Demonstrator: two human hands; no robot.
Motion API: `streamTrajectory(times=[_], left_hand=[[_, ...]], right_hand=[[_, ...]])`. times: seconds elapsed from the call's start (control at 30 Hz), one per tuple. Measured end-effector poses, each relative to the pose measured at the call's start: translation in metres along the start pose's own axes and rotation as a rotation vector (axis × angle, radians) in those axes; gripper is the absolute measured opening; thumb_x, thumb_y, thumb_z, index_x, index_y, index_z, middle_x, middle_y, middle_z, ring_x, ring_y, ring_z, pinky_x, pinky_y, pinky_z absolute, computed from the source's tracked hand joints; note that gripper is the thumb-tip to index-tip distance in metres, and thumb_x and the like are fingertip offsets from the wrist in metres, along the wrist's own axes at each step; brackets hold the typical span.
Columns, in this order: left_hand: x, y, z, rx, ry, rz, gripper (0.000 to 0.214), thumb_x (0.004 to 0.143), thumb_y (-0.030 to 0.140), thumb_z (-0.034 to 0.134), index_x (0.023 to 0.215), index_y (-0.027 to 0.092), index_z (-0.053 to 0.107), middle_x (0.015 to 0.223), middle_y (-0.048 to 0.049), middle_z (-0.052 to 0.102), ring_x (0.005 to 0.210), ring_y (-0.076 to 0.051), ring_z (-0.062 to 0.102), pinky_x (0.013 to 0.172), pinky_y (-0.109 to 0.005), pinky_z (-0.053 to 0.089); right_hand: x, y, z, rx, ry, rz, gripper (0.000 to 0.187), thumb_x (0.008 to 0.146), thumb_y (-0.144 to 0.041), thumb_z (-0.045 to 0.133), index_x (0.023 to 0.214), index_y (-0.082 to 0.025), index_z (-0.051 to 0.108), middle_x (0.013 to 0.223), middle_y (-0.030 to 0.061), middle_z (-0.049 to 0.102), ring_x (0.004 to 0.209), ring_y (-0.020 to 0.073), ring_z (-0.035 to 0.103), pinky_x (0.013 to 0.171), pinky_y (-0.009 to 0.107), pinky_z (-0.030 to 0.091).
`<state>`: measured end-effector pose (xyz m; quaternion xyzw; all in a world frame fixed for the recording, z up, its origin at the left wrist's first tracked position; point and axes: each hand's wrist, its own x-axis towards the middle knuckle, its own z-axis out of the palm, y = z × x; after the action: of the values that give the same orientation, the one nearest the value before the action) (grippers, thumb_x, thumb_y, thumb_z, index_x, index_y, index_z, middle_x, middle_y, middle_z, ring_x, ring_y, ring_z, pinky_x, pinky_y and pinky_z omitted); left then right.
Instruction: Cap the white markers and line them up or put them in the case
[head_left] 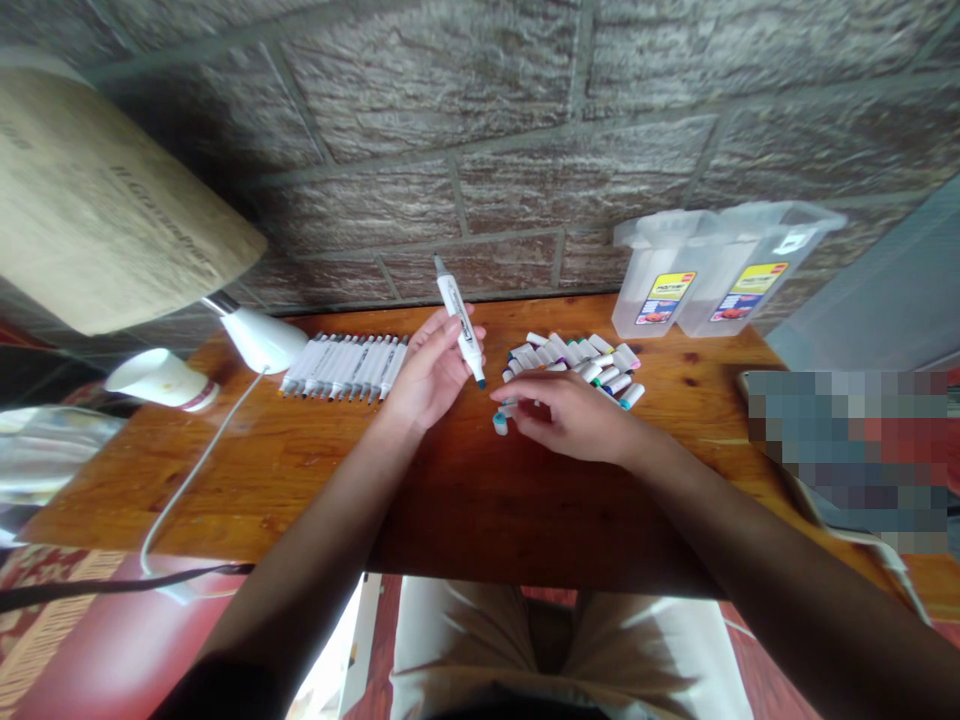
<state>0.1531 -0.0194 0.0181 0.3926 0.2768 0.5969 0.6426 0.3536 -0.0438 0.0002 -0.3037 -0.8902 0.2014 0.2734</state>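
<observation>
A person seated at a varnished wooden table holds a white-barrelled marker in the left hand; thumb and fingers are closed around the lower half of the barrel, so the pen stands nearly upright and leans a little to the left at the top. Its long axis runs from a grey cap, high against the brick wall, down to an uncovered teal nib just above the tabletop. That nib points down and to the right, toward the right hand, which lies close beside it, palm down and fingers curled. The right fingertips rest by a small white cap with a teal end, on the wood just below and right of the nib (whether they pinch it or only touch it cannot be told); the right hand is plainly the nearer of the two to it.

Behind the right hand lies a heap of loose markers, short, smooth plastic cylinders with coloured ends, jumbled at odd angles; to the left a row of markers lies side by side, tidy and parallel. Two clear plastic tubs with yellow labels stand at the back right against the rough, grey wall; a glossy white lamp sits at the back left, its pale cable trailing across the grain toward the near edge.
</observation>
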Motion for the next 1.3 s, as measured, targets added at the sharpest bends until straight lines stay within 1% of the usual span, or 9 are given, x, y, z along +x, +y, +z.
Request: streamTrajectory(times=[0.1,0.17,0.27,0.37,0.5,0.63,0.93,1.13,1.3], left_hand=[[0.000,0.000,0.001,-0.023,-0.014,0.004,0.037,0.067,0.038,0.090,0.095,0.022,0.073,0.075,0.0015,0.073,0.067,-0.010,0.064,0.060,-0.021,0.051],[0.000,0.000,0.001,-0.024,-0.008,-0.002,0.035,0.067,0.037,0.090,0.094,0.022,0.074,0.075,0.0012,0.073,0.067,-0.011,0.064,0.059,-0.021,0.050],[0.001,0.000,0.001,-0.005,0.023,-0.014,0.032,0.069,0.036,0.088,0.094,0.023,0.074,0.075,0.0002,0.073,0.068,-0.012,0.064,0.059,-0.021,0.049],[0.001,-0.001,0.001,-0.003,0.025,-0.016,0.032,0.068,0.037,0.088,0.093,0.023,0.074,0.076,-0.0001,0.074,0.068,-0.012,0.064,0.059,-0.022,0.049],[0.001,-0.001,0.000,-0.020,0.001,-0.011,0.035,0.066,0.037,0.090,0.093,0.022,0.074,0.076,0.0001,0.074,0.067,-0.012,0.064,0.059,-0.021,0.049],[0.000,0.000,0.002,0.005,0.025,-0.020,0.031,0.071,0.038,0.087,0.093,0.022,0.073,0.076,-0.0001,0.074,0.068,-0.011,0.064,0.061,-0.022,0.050],[0.000,0.000,0.001,0.018,0.033,-0.021,0.030,0.072,0.038,0.086,0.093,0.022,0.073,0.077,-0.0003,0.073,0.069,-0.012,0.065,0.061,-0.022,0.051],[0.000,0.000,0.002,-0.002,0.022,-0.016,0.033,0.066,0.038,0.090,0.091,0.022,0.074,0.076,-0.0002,0.073,0.068,-0.012,0.064,0.061,-0.023,0.051],[0.000,0.000,0.002,0.014,0.045,-0.031,0.031,0.070,0.038,0.087,0.091,0.022,0.073,0.077,-0.0007,0.073,0.069,-0.013,0.064,0.062,-0.024,0.050]], right_hand=[[0.000,0.009,0.000,-0.099,0.047,-0.007,0.028,0.094,-0.009,0.051,0.111,-0.015,0.072,0.106,0.0113,0.075,0.099,0.0215,0.069,0.092,0.033,0.050],[0.001,0.012,0.002,-0.145,0.020,0.012,0.026,0.095,-0.009,0.051,0.108,-0.017,0.073,0.109,0.0113,0.074,0.103,0.0225,0.068,0.095,0.035,0.049],[0.003,0.010,0.003,-0.178,-0.033,0.051,0.022,0.094,-0.008,0.057,0.102,-0.020,0.074,0.108,0.0096,0.074,0.102,0.0216,0.068,0.094,0.033,0.048],[0.003,0.007,0.002,-0.190,-0.037,0.075,0.022,0.096,-0.010,0.056,0.101,-0.020,0.075,0.106,0.0087,0.073,0.101,0.0206,0.067,0.092,0.031,0.048],[0.001,0.007,0.000,-0.175,-0.034,0.057,0.018,0.098,-0.018,0.058,0.100,-0.020,0.075,0.104,0.0086,0.072,0.100,0.0207,0.066,0.090,0.032,0.047],[0.000,0.007,0.001,-0.179,-0.064,0.049,0.014,0.097,-0.021,0.061,0.101,-0.021,0.075,0.106,0.0079,0.072,0.101,0.0208,0.066,0.089,0.031,0.047],[0.001,0.003,0.001,-0.318,-0.054,0.196,0.019,0.097,-0.028,0.061,0.110,-0.019,0.072,0.110,0.0106,0.072,0.100,0.0244,0.067,0.085,0.034,0.048],[0.001,-0.001,-0.001,-0.379,-0.087,0.274,0.023,0.098,-0.033,0.058,0.106,-0.017,0.073,0.112,0.0129,0.071,0.100,0.0267,0.067,0.083,0.036,0.049],[0.001,-0.002,-0.002,-0.403,-0.099,0.344,0.024,0.097,-0.034,0.059,0.109,-0.018,0.073,0.112,0.0129,0.074,0.102,0.0293,0.068,0.083,0.039,0.050]])
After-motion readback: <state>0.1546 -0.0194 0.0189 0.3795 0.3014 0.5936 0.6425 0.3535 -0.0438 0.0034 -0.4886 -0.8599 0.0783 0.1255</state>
